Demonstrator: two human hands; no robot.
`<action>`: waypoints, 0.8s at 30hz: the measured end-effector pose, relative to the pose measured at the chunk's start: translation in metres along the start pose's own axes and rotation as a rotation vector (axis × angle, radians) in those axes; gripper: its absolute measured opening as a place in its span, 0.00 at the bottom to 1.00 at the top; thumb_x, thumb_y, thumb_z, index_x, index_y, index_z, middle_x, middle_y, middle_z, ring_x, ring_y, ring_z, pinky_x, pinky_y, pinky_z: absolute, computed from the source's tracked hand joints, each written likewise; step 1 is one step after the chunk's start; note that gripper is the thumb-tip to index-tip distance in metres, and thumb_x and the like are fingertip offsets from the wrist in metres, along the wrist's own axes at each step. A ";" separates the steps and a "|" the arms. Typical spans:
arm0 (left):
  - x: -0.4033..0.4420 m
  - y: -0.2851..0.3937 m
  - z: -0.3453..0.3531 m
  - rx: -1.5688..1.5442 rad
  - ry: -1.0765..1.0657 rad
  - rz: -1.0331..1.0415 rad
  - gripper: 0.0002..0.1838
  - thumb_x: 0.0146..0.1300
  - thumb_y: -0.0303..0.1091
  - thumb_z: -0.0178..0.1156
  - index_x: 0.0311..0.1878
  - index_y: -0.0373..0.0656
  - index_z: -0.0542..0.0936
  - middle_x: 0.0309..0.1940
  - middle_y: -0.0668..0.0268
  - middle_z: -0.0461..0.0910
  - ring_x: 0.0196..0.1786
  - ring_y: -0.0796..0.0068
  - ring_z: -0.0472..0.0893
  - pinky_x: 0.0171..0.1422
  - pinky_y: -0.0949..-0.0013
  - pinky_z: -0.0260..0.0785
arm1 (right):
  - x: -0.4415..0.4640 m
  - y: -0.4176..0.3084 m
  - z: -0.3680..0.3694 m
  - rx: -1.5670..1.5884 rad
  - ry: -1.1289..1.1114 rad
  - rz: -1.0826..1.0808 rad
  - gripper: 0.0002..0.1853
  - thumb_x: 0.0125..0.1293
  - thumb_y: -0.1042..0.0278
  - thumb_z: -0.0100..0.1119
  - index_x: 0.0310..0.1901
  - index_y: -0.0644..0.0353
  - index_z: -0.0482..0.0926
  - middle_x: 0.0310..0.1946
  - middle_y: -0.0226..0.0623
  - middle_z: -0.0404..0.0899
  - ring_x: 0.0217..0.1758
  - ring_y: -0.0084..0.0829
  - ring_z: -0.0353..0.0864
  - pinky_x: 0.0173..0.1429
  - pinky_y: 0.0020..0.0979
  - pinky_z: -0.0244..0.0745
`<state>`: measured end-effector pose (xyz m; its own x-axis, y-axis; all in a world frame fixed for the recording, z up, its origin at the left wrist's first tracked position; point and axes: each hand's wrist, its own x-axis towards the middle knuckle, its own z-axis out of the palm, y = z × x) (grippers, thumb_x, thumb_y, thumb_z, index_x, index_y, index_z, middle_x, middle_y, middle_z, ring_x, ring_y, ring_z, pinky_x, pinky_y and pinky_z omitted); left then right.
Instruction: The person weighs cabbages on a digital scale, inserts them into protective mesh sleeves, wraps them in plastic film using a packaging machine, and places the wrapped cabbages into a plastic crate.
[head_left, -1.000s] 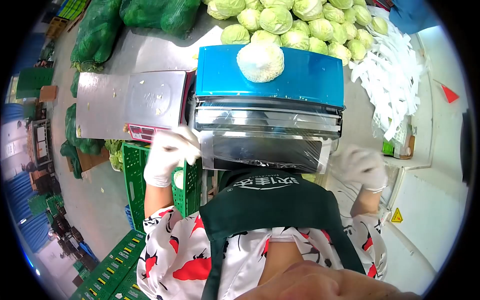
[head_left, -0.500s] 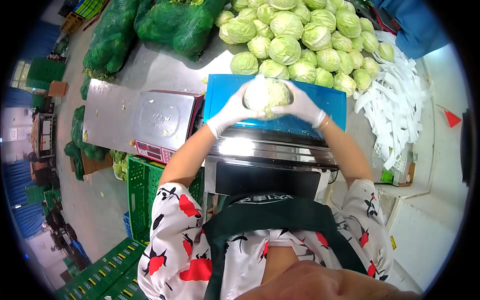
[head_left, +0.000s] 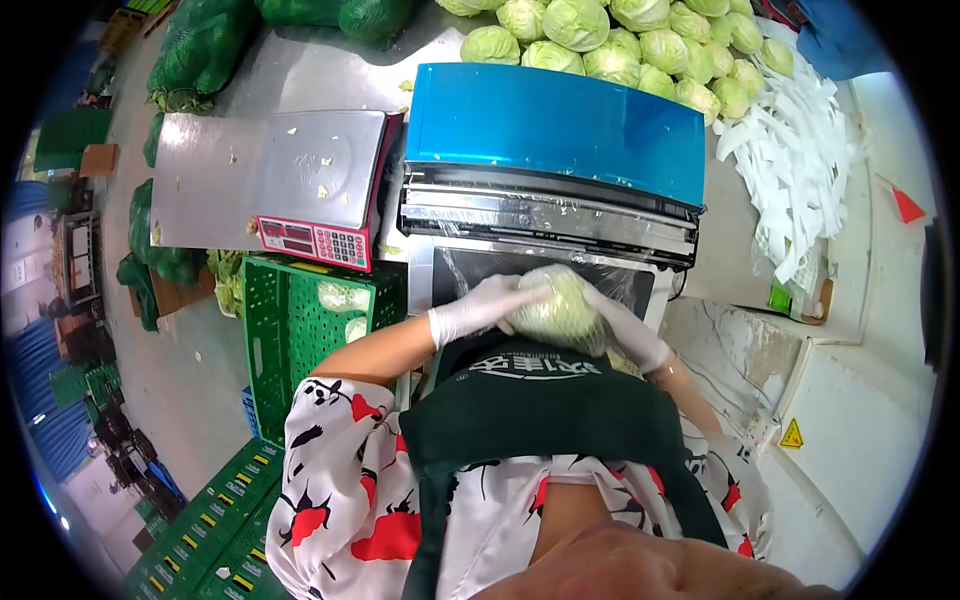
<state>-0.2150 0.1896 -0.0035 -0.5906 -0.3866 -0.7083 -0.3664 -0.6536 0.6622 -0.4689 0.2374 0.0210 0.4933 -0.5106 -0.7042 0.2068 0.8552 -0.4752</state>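
Note:
A pale green cabbage point(head_left: 558, 312) is held close to my apron, with clear plastic film around it. My left hand point(head_left: 488, 304), in a white glove, grips its left side. On the other side my gloved right hand point(head_left: 632, 332) presses against it, its fingertips partly hidden by the cabbage. Just beyond lies the wrapping machine, with a blue cover point(head_left: 555, 125), a metal roller section point(head_left: 545, 215) and a dark plate point(head_left: 470, 268). Film stretches across the plate towards the cabbage.
A red digital scale point(head_left: 320, 185) with leaf scraps stands left of the machine. Below it, a green crate point(head_left: 265, 345) holds wrapped cabbages. Loose cabbages point(head_left: 640, 50) are piled behind, white strips point(head_left: 790, 170) lie at right, and green net sacks point(head_left: 205, 50) stand at far left.
Both hands have brought the cabbage from above the blue cover back towards my body, over the machine's near plate. Film now covers it. The camera view has tilted downward.

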 end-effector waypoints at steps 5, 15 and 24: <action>-0.019 -0.028 0.000 -0.393 -0.055 -0.071 0.38 0.71 0.60 0.54 0.71 0.37 0.67 0.60 0.54 0.77 0.64 0.63 0.76 0.66 0.56 0.71 | 0.016 0.011 -0.008 0.229 -0.126 0.123 0.26 0.76 0.50 0.51 0.66 0.61 0.72 0.60 0.37 0.77 0.61 0.30 0.77 0.66 0.32 0.72; -0.077 -0.065 0.022 0.075 0.606 0.275 0.17 0.78 0.32 0.50 0.67 0.44 0.73 0.32 0.73 0.78 0.32 0.87 0.76 0.41 0.80 0.73 | -0.045 0.074 -0.023 -0.200 0.608 -0.532 0.13 0.75 0.64 0.55 0.37 0.65 0.83 0.23 0.26 0.76 0.26 0.15 0.70 0.34 0.19 0.65; 0.019 -0.142 0.042 0.452 0.165 0.218 0.12 0.68 0.34 0.56 0.42 0.35 0.84 0.29 0.56 0.84 0.30 0.63 0.84 0.40 0.60 0.76 | 0.062 0.227 -0.091 -0.673 0.325 -0.270 0.14 0.71 0.67 0.56 0.56 0.56 0.80 0.49 0.34 0.83 0.50 0.36 0.81 0.57 0.34 0.75</action>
<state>-0.2039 0.3026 -0.1010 -0.5801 -0.6036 -0.5470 -0.5422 -0.2150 0.8122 -0.4683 0.3923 -0.1783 0.2061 -0.7819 -0.5883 -0.3216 0.5137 -0.7954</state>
